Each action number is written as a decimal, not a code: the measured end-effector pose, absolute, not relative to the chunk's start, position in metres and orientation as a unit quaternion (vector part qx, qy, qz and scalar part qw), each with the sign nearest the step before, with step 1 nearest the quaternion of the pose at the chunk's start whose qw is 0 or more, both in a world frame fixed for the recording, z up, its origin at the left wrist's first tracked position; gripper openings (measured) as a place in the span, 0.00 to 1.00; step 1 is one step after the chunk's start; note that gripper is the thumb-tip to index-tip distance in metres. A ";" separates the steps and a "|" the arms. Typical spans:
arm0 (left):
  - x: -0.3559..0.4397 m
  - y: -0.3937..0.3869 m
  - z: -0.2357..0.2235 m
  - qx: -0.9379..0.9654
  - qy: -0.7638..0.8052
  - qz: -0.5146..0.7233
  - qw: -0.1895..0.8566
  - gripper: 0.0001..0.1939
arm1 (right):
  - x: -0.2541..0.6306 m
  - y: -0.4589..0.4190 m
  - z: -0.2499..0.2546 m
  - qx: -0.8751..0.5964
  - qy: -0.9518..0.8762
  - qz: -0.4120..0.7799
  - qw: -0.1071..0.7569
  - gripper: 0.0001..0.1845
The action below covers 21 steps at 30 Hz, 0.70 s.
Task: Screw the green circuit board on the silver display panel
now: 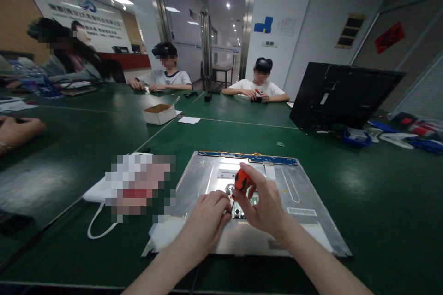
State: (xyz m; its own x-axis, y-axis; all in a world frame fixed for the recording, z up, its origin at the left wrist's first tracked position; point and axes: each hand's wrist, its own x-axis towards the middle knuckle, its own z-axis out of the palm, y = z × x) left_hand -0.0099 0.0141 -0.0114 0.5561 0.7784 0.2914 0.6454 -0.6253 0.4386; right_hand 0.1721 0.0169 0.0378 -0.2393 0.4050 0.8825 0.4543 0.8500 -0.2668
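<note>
A flat metal-backed display panel [308, 189] lies on the table in front of me, with a blue circuit strip [221, 154] along its far edge. My right hand [265, 205] grips a red-and-black screwdriver [242, 179] by its handle, which stands roughly upright over the panel's middle. A green circuit board [255, 198] shows partly there, between my hands. Just left of the screwdriver, my left hand [211, 212] rests with curled fingers close to its lower end. Whatever those fingers hold, if anything, is hidden.
Left of the panel lies a white pouch-like item [100, 189] with a strap, partly blurred. An open cardboard box [159, 114] stands farther back. A black monitor [342, 94] and a blue tray [356, 137] are at right. Several people sit around the green table [387, 203].
</note>
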 end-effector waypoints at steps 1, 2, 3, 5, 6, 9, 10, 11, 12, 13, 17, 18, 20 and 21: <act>-0.010 0.014 -0.011 0.871 0.407 0.234 0.145 0.10 | 0.172 0.017 0.037 -0.276 -0.785 -0.024 0.554 0.25; -0.010 0.014 -0.011 0.872 0.405 0.232 0.147 0.10 | 0.172 0.016 0.037 -0.280 -0.784 -0.026 0.554 0.25; -0.010 0.014 -0.011 0.874 0.403 0.229 0.149 0.10 | 0.172 0.016 0.037 -0.284 -0.783 -0.028 0.553 0.24; -0.010 0.014 -0.010 0.876 0.401 0.225 0.148 0.10 | 0.172 0.016 0.036 -0.288 -0.781 -0.034 0.553 0.23; -0.010 0.014 -0.010 0.877 0.400 0.224 0.146 0.10 | 0.172 0.016 0.036 -0.290 -0.780 -0.037 0.553 0.23; -0.010 0.014 -0.009 0.875 0.403 0.234 0.132 0.09 | 0.172 0.016 0.036 -0.291 -0.781 -0.037 0.551 0.25; -0.010 0.014 -0.009 0.875 0.402 0.236 0.131 0.09 | 0.172 0.016 0.037 -0.289 -0.784 -0.034 0.548 0.25; -0.010 0.014 -0.009 0.876 0.400 0.234 0.134 0.09 | 0.172 0.016 0.037 -0.286 -0.788 -0.030 0.544 0.26; -0.010 0.014 -0.009 0.877 0.398 0.232 0.136 0.10 | 0.172 0.015 0.038 -0.282 -0.792 -0.026 0.540 0.27; -0.010 0.014 -0.010 0.877 0.398 0.231 0.138 0.10 | 0.172 0.015 0.038 -0.278 -0.796 -0.022 0.537 0.27; -0.011 0.014 -0.013 0.873 0.406 0.236 0.134 0.10 | 0.172 0.016 0.038 -0.272 -0.798 -0.006 0.537 0.28; -0.011 0.014 -0.014 0.872 0.407 0.237 0.133 0.11 | 0.172 0.016 0.038 -0.273 -0.797 -0.006 0.539 0.28; -0.011 0.014 -0.016 0.873 0.406 0.237 0.131 0.10 | 0.172 0.016 0.038 -0.275 -0.795 -0.012 0.540 0.27; -0.011 0.014 -0.016 0.873 0.406 0.237 0.130 0.10 | 0.172 0.016 0.037 -0.277 -0.794 -0.015 0.540 0.27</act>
State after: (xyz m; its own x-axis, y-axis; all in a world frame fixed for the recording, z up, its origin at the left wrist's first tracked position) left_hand -0.0115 0.0144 -0.0160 0.5588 0.7698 0.3086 0.6469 -0.6374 0.4186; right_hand 0.1719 0.0161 0.0374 -0.2628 0.4229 0.8673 0.4561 0.8465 -0.2746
